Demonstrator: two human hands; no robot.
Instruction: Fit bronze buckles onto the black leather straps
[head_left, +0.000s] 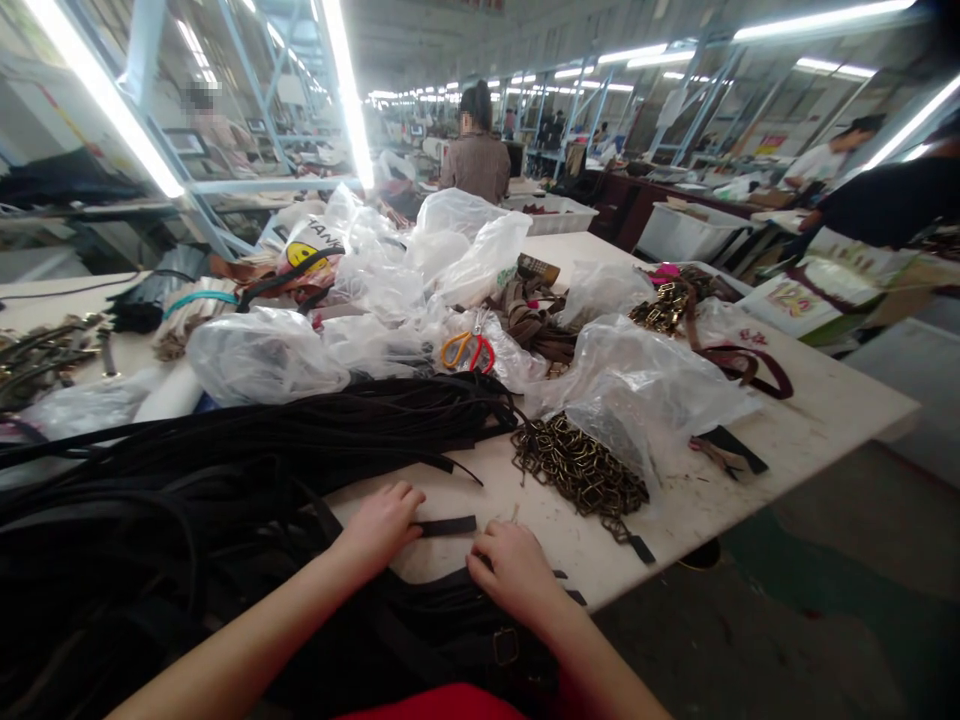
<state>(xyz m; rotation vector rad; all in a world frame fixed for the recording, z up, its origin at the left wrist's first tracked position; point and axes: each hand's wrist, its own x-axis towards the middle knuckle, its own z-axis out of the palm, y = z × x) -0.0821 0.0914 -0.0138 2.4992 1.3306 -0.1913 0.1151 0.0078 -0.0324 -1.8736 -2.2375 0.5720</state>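
My left hand (384,524) is closed around a black strap (450,526), whose flat end sticks out to the right past the fingers. Just right of that end, my right hand (513,566) curls its fingers low over the table; anything pinched in them is hidden. Under and around my right wrist lie more black straps, one with a square metal buckle (505,647). A large heap of long black straps (247,450) covers the table to the left. Beyond my right hand is a pile of brass-coloured metal buckles (581,465), partly under clear plastic.
Scissors with orange and red handles (468,352) lie among crumpled clear plastic bags (465,245). A small cutting tool (718,456) rests near the right edge of the white table (810,425). White bins (694,232) stand beyond. Several people work in the background.
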